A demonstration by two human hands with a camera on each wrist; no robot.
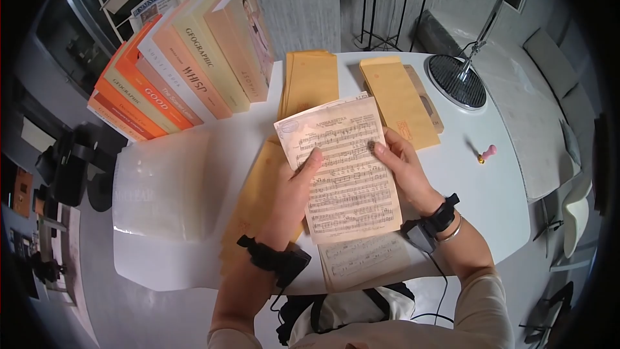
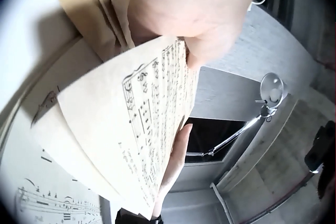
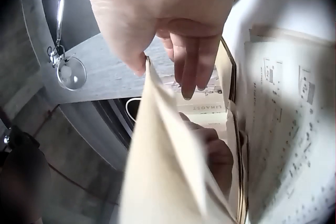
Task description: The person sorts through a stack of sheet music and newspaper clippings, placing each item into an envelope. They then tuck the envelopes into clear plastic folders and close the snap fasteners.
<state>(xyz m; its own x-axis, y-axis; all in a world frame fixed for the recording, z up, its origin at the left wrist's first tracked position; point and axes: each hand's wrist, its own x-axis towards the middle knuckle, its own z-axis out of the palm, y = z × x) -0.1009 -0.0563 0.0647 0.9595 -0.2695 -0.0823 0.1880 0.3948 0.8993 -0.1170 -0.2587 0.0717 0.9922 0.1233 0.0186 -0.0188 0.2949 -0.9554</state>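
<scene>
Sheets of printed music [image 1: 352,174] are held up above the table by both hands. The left hand [image 1: 294,187] grips their left edge, thumb on the front; the right hand [image 1: 407,168] pinches the right edge, thumb also in front. In the left wrist view the left hand [image 2: 194,14] holds the music sheets [image 2: 126,108], which part slightly at one corner. In the right wrist view the right hand [image 3: 163,19] has thumb and fingers around the paper's edge [image 3: 157,150]. More sheet music [image 1: 365,262] lies below, near the table's front edge.
Brown envelopes [image 1: 313,77] lie behind and under the left forearm; another envelope stack [image 1: 400,103] is at the back right. Books [image 1: 187,64] stand at the back left, above a clear plastic sleeve [image 1: 165,187]. A lamp base [image 1: 456,82] and pink stamp [image 1: 488,152] are at the right.
</scene>
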